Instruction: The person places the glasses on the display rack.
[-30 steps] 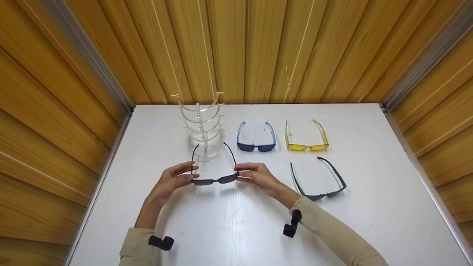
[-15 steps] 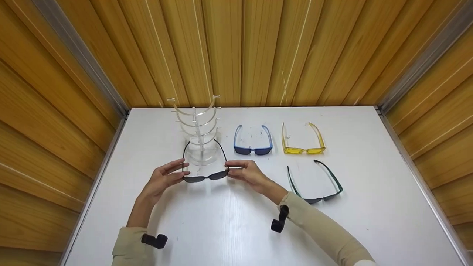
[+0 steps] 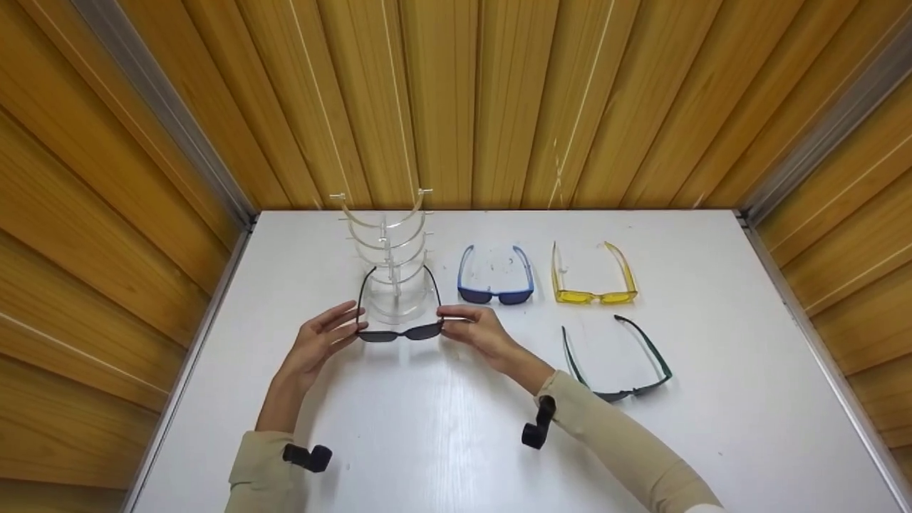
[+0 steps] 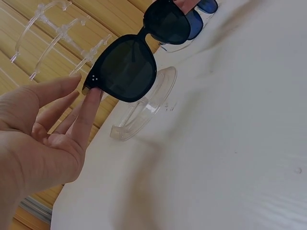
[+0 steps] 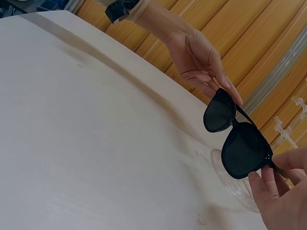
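Black sunglasses [image 3: 400, 333] with dark lenses are held up between both hands, temples pointing away from the person. My left hand [image 3: 318, 343] pinches the frame at its left hinge. At the opposite hinge, my right hand [image 3: 483, 338] pinches it between thumb and fingers. Just beyond stands a clear, tiered glasses stand [image 3: 385, 239], its lower arms overlapped by the temples in the head view. The left wrist view shows a lens [image 4: 127, 67] hanging above the stand's round base [image 4: 152, 106]. In the right wrist view both lenses [image 5: 244, 149] face the camera.
Right of the stand lie blue sunglasses [image 3: 495, 295], yellow glasses [image 3: 596, 296] and green-framed sunglasses [image 3: 634, 391] on the white table [image 3: 456, 442]. Wood-panelled walls [image 3: 442, 100] enclose the back and sides. A black camera [image 3: 538, 424] sits on the right wrist.
Both hands have carried the black sunglasses a little forward, toward the stand, so the temples now overlap its lower arms. The view has shifted slightly; the other glasses stay put.
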Action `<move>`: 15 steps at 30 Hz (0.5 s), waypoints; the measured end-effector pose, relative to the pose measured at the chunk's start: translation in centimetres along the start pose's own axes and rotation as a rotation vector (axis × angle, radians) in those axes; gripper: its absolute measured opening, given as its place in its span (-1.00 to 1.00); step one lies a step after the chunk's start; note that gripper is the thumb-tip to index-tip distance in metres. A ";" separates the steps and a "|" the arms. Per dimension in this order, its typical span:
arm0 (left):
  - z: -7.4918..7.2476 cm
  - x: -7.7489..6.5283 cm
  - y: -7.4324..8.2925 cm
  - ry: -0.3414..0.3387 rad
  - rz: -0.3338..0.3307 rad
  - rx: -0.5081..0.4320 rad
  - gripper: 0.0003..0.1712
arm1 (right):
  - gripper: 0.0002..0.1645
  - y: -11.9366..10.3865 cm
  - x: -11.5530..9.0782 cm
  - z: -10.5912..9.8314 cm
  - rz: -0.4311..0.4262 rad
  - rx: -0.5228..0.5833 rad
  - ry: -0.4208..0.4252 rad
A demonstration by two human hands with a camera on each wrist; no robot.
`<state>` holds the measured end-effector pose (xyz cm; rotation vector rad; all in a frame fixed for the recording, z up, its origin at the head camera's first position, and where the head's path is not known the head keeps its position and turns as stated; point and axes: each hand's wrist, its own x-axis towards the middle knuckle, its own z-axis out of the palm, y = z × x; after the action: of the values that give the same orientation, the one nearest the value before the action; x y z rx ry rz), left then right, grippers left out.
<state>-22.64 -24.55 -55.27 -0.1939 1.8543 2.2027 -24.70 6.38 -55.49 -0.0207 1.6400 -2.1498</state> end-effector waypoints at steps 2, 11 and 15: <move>-0.1 0.0 -0.1 0.001 0.004 0.003 -0.32 | -0.48 0.0 -0.1 0.1 -0.004 -0.002 0.001; -0.5 0.1 -0.2 0.008 -0.009 -0.043 -0.33 | -0.51 -0.1 -0.8 0.8 0.002 0.007 0.062; -0.4 0.5 -0.2 0.011 -0.013 -0.058 -0.35 | -0.54 -0.1 -0.6 1.2 -0.015 0.004 0.106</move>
<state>-23.06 -24.90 -55.63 -0.2295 1.7911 2.2526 -23.86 5.51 -54.91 0.0846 1.6992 -2.1991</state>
